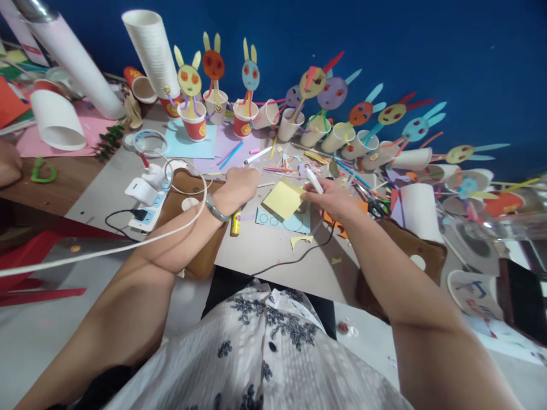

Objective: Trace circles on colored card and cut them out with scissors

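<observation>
My right hand (335, 196) is closed around a white marker-like pen (315, 181) that points up and away. Its thumb tip meets the right edge of a square of yellow paper (282, 199). Under that square lies a light-blue sheet (280, 221) with circles drawn on it. My left hand (239, 187), a bangle on its wrist, rests on the table left of the yellow paper with curled fingers. Those fingertips are largely hidden, so what they hold cannot be made out. A white pen (258, 156) lies just beyond it, and a yellow glue stick (235, 222) is below.
Paper cups with rabbit-faced figures (245, 114) line the blue wall. A tall cup stack (149, 51) stands at left, near a power strip (149, 210) with cables. Scissors (378, 208) lie right of my right hand. Another person's hand (8, 164) shows at far left.
</observation>
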Motion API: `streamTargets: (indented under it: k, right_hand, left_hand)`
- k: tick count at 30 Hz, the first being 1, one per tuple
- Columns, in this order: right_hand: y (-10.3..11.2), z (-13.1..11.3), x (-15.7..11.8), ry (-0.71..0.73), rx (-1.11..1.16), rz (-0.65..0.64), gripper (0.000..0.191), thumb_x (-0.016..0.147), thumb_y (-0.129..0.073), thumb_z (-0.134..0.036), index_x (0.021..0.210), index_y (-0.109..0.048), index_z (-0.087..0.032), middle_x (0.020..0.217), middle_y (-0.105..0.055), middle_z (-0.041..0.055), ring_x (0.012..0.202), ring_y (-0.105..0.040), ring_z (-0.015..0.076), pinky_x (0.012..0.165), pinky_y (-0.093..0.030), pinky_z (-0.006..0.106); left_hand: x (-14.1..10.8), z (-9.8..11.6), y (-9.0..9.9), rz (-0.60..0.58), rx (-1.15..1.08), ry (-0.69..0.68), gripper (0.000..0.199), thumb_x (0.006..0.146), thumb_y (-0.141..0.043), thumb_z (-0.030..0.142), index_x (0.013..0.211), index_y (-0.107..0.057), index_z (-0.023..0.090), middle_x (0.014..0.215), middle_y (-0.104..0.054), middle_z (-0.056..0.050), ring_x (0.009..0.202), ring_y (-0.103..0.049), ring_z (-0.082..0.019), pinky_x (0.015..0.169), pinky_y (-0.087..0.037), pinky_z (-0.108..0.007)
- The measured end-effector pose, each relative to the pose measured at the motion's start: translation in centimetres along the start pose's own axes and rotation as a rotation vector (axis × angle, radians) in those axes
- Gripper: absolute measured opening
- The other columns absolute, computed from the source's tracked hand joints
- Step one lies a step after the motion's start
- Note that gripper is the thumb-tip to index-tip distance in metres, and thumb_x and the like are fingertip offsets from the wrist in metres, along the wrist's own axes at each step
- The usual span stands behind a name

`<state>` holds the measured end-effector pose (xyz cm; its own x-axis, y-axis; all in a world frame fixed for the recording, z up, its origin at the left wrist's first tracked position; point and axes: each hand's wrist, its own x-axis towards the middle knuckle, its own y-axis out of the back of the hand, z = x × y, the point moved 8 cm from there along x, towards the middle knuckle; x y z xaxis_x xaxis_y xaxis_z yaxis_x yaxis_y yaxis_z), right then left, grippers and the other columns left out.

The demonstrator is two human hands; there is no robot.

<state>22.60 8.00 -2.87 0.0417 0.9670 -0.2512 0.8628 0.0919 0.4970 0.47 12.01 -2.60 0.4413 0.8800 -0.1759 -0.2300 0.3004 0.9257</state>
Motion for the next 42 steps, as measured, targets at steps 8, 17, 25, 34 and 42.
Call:
streamTargets:
  k: [8,17,25,34,42]
  right_hand:
    - [-2.0,-2.3,1.3,0.098,-0.259,0.042,0.014,0.067,-0.074,-0.027,0.077,-0.068,-0.02,0.064,-0.066,-0.001,0.058,-0.059,0.0162,0.056,-0.046,0.028]
    - [-0.4,-3.2,-4.0,0.341,-0.364,0.172,0.021,0.088,-0.055,-0.03,0.094,-0.073,-0.021,0.085,-0.079,0.0065,0.067,-0.066,0.0213,0.065,-0.052,0.033]
    - [-6.4,-2.2,-11.6,0.804,-0.679,-0.181,0.051,0.076,-0.05,-0.004,0.121,-0.069,-0.018,0.121,-0.077,0.0157,0.116,-0.07,0.0339,0.099,-0.054,0.053]
    - [-6.0,-1.7,-13.8,0.848,-0.716,-0.236,0.05,0.081,-0.045,0.0,0.122,-0.067,-0.018,0.113,-0.078,0.0153,0.108,-0.072,0.0297,0.096,-0.057,0.051]
    - [-8.7,-3.7,-13.0,0.831,-0.568,-0.335,0.051,0.081,-0.046,0.0,0.121,-0.069,-0.021,0.113,-0.078,0.0101,0.101,-0.073,0.0243,0.087,-0.057,0.038]
  left_hand:
    - [-0.6,0.2,1.1,0.03,0.122,0.04,0.026,0.088,-0.05,0.006,0.101,-0.072,0.012,0.099,-0.074,-0.017,0.096,-0.07,-0.028,0.079,-0.049,-0.036]
    - [-1.1,3.2,1.1,0.015,0.074,-0.284,0.021,0.089,-0.05,0.013,0.094,-0.07,0.018,0.112,-0.071,-0.01,0.108,-0.06,-0.024,0.089,-0.043,-0.036]
    - [-2.3,5.1,-2.0,-0.122,0.262,-0.567,0.034,0.079,-0.046,-0.003,0.095,-0.068,0.018,0.12,-0.066,-0.011,0.115,-0.052,-0.027,0.089,-0.037,-0.041]
    - [-3.1,5.4,-2.4,-0.106,0.321,-0.589,0.037,0.084,-0.05,0.004,0.111,-0.071,0.021,0.12,-0.062,-0.016,0.115,-0.053,-0.031,0.091,-0.039,-0.043]
    - [0.0,3.4,-0.8,-0.048,-0.213,-0.347,0.03,0.086,-0.05,0.007,0.097,-0.075,0.018,0.101,-0.074,-0.009,0.094,-0.063,-0.021,0.087,-0.047,-0.035]
